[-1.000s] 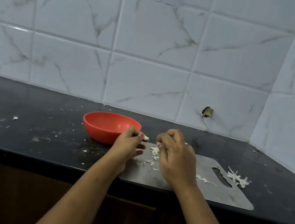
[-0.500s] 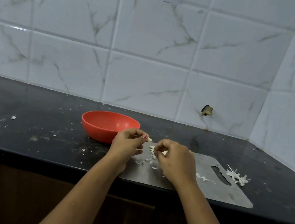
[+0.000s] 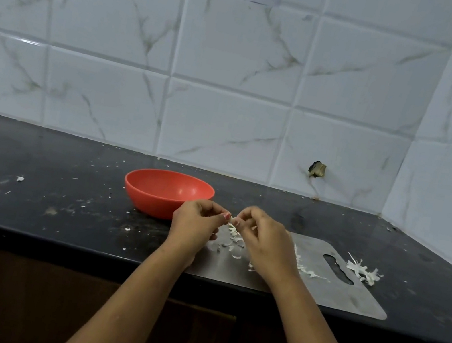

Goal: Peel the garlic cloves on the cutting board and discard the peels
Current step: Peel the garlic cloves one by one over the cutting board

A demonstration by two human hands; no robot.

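Observation:
Both hands meet just above the left part of the steel cutting board [image 3: 347, 295]. My left hand [image 3: 197, 226] and my right hand [image 3: 263, 241] pinch one small white garlic clove [image 3: 233, 220] between their fingertips. The clove is mostly hidden by the fingers. Loose white peels [image 3: 234, 236] lie on the board under the hands, and a strip of peel [image 3: 308, 270] lies to the right of my right wrist. An orange bowl [image 3: 167, 191] stands on the counter just left of and behind my left hand.
A pile of peels [image 3: 363, 269] lies on the black counter [image 3: 47, 200] off the board's right end, by its handle slot. Small scraps dot the counter at left. Tiled walls close the back and right side. Cabinet doors with handles sit below the counter edge.
The hands have come together: my right hand moved left to the clove that my left hand held, and both now pinch it. The bowl and board stayed put.

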